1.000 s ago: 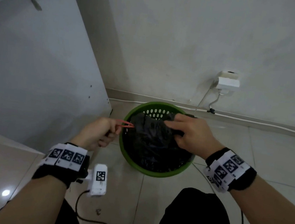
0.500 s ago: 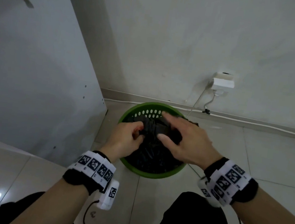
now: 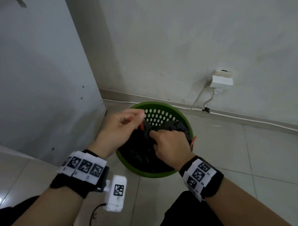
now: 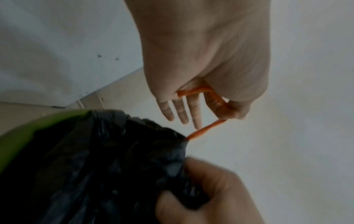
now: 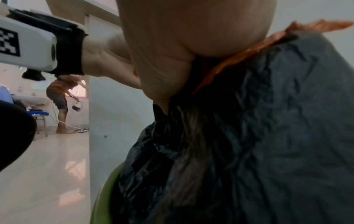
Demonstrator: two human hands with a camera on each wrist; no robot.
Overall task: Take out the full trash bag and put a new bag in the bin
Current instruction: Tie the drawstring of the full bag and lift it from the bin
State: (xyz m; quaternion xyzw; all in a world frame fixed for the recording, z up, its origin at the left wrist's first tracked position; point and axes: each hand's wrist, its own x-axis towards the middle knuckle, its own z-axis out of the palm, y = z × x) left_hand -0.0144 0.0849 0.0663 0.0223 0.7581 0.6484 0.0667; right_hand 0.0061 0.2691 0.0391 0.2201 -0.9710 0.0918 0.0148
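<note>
A green perforated bin (image 3: pixel 156 175) stands on the floor by the wall with a black trash bag (image 3: pixel 139 154) in it. My left hand (image 3: pixel 138 119) is over the bin's far left rim and pinches the bag's orange drawstring (image 4: pixel 206 128) between thumb and forefinger, the other fingers loose. Beside it, my right hand (image 3: pixel 156 139) grips the gathered top of the bag (image 4: pixel 95 166). In the right wrist view another stretch of the drawstring (image 5: pixel 239 57) runs under my palm, and its end (image 3: pixel 194 139) sticks out at the bin's right rim.
A white cabinet panel (image 3: pixel 38 63) stands close on the bin's left. A wall socket with a plug (image 3: pixel 221 81) and a cable (image 3: pixel 255 121) sit behind the bin. My knees (image 3: pixel 193 220) are just in front. A person (image 5: pixel 61 98) and a blue chair (image 5: pixel 40 115) are far off.
My left hand went from left of the bin to the bag's top and has now drawn the orange string up and back. My right hand shifted from lying on the bag to gripping its gathered top.
</note>
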